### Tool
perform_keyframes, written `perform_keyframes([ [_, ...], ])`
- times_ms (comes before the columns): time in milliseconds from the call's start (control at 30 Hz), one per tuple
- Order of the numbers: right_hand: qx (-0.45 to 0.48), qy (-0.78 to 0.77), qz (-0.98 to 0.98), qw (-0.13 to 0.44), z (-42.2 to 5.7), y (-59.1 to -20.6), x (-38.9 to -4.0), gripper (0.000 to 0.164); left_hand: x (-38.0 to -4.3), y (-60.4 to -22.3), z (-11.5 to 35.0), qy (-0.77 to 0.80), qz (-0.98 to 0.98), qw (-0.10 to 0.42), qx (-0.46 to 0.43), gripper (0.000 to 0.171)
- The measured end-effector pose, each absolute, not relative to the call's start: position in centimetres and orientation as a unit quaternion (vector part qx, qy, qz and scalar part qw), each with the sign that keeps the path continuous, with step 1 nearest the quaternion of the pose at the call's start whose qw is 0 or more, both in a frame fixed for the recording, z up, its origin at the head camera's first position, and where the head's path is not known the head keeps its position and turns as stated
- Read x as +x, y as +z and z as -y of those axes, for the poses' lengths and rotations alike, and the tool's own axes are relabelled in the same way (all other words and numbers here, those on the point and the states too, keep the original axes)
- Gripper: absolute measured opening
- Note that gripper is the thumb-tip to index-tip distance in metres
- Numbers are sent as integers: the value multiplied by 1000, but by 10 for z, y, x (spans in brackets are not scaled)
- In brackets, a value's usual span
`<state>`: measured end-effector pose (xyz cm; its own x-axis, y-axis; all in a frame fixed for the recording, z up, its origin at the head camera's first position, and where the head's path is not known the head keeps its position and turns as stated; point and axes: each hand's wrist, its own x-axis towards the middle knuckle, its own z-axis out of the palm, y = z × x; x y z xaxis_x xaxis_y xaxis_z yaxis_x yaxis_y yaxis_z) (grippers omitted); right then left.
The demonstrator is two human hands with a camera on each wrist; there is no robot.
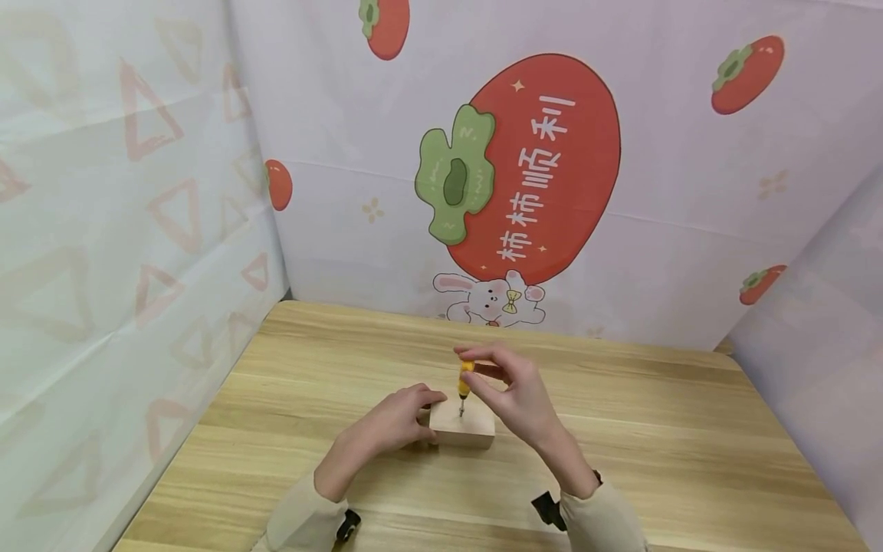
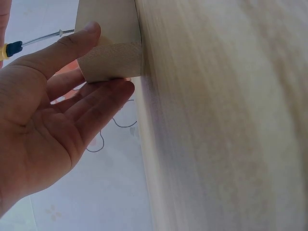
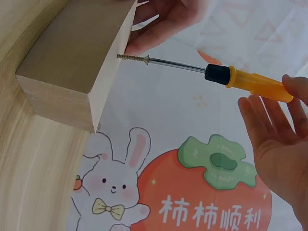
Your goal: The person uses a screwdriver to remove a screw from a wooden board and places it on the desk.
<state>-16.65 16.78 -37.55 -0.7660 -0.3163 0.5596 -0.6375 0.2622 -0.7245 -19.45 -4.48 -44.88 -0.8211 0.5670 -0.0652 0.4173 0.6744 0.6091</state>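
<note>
A pale wooden block (image 1: 464, 438) lies on the table. Out of its top face stands a screw (image 3: 134, 58), its threads mostly exposed and its tip in the wood. My right hand (image 1: 513, 387) holds a yellow-handled screwdriver (image 3: 257, 85) by the handle's upper end, between thumb and fingers. The screwdriver stands nearly upright, its shaft tip at the screw's head. At the block's left end, my left hand (image 1: 395, 418) grips it, thumb on the near side and fingers on the far side. Seen from the left wrist, the thumb (image 2: 72, 45) presses near the block's edge.
The wood-grain table (image 1: 641, 429) extends around the block on all sides. Behind it hangs a white cloth (image 1: 331, 230) printed with persimmons and a rabbit. Another cloth with triangles (image 1: 138, 268) borders the left side.
</note>
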Motion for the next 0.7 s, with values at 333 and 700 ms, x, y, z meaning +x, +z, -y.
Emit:
perform_keyframes([
  [333, 347, 547, 755, 103, -179, -379, -172, 22, -194, -450, 45, 294, -907, 121, 278, 58],
  [700, 298, 534, 771, 176, -172, -380, -171, 25, -195, -451, 45, 298, -906, 124, 273, 58],
])
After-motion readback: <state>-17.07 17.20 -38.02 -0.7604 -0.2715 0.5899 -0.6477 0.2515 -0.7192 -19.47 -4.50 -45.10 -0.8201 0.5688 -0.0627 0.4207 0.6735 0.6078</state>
